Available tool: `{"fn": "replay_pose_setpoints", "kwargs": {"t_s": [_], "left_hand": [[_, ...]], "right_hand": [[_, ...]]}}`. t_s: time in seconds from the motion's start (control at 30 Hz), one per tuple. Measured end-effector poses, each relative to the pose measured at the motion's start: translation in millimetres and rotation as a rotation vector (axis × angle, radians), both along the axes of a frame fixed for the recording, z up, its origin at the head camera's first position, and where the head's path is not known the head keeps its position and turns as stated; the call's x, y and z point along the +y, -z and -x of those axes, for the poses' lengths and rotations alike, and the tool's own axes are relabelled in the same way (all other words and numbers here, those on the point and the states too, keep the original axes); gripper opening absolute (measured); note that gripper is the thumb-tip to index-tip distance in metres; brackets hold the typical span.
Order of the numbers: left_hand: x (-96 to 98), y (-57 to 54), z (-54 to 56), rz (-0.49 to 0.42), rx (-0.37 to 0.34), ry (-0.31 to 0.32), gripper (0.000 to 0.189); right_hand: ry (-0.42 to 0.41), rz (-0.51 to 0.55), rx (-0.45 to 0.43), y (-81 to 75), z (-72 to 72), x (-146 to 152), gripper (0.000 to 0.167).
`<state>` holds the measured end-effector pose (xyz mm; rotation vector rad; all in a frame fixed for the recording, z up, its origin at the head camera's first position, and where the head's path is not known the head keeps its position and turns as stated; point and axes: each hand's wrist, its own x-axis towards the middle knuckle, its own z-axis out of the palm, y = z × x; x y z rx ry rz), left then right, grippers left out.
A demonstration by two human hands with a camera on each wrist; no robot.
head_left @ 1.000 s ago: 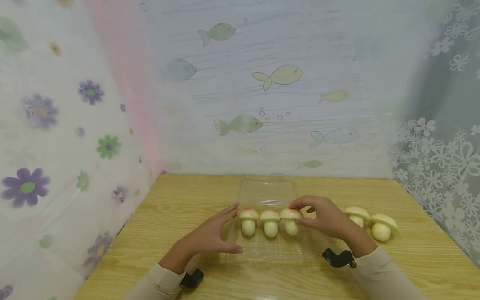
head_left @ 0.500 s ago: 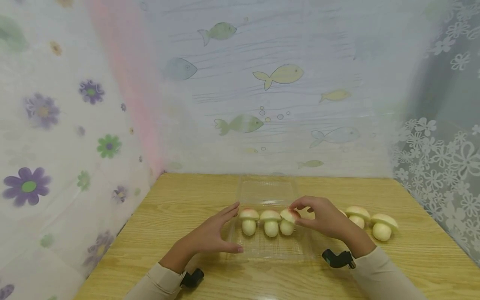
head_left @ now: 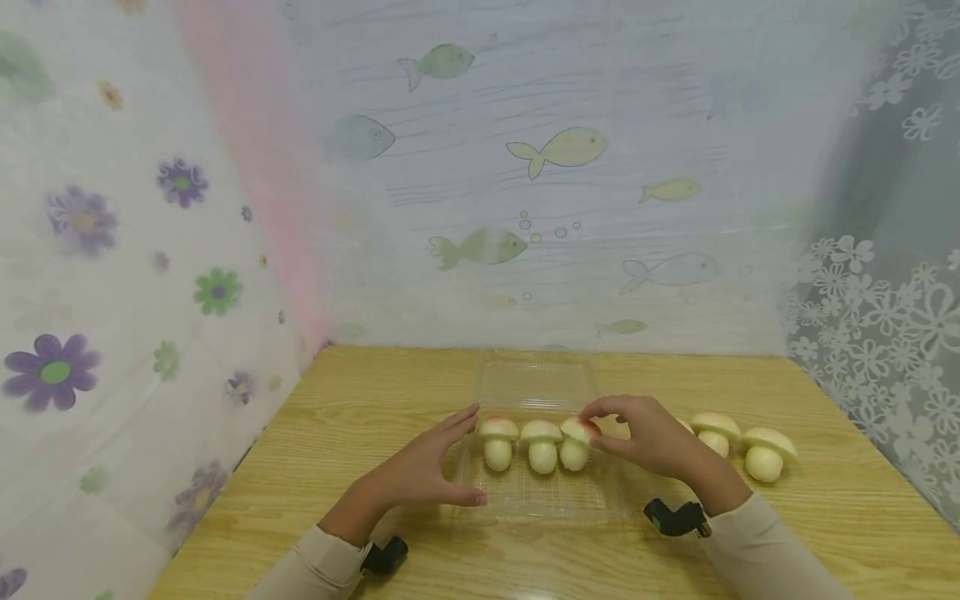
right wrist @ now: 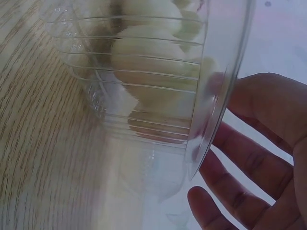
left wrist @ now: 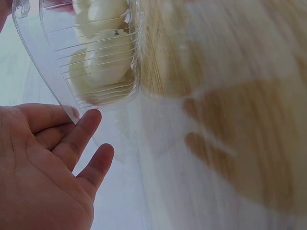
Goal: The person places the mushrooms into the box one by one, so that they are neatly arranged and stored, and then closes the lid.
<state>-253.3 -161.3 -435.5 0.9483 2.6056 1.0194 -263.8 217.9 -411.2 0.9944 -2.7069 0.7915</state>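
A clear plastic clamshell box (head_left: 536, 498) lies with its lid (head_left: 534, 383) folded back on the table. Three pale yellow mushrooms, apparently toys, stand in a row inside: a left mushroom (head_left: 498, 454), a middle mushroom (head_left: 542, 457) and a right mushroom (head_left: 573, 455). My right hand (head_left: 641, 435) reaches over the box's right side and pinches the right mushroom's cap between thumb and index finger. That mushroom leans, its cap against the middle one. My left hand (head_left: 420, 468) is spread along the box's left side. In the left wrist view, its fingertips (left wrist: 91, 117) touch the clear rim.
To the right of the box, partly behind my right wrist, lie more mushrooms, among them a far right mushroom (head_left: 765, 457) and a mushroom next to it (head_left: 716, 429). The wooden table (head_left: 360, 375) meets a fish-patterned wall covering (head_left: 555, 250) at the back.
The right mushroom has shifted slightly left and tilted, so it now sits against the middle one. My right hand has shifted only slightly; my left hand stays in place.
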Motion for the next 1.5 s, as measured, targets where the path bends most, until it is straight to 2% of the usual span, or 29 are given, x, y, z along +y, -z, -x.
{"fn": "replay_pose_setpoints", "kwargs": {"t_s": [0.37,1.5], "left_hand": [[-0.2,-0.5,-0.2,-0.012,-0.002,0.009,0.112],[-0.3,0.0,-0.6,-0.012,0.002,0.004,0.114]], "right_hand": [[0.012,-0.037,0.01,0.6,-0.9,0.1,0.026],[-0.003,-0.036,0.004,3.8,0.2,1.3,0.025]]}}
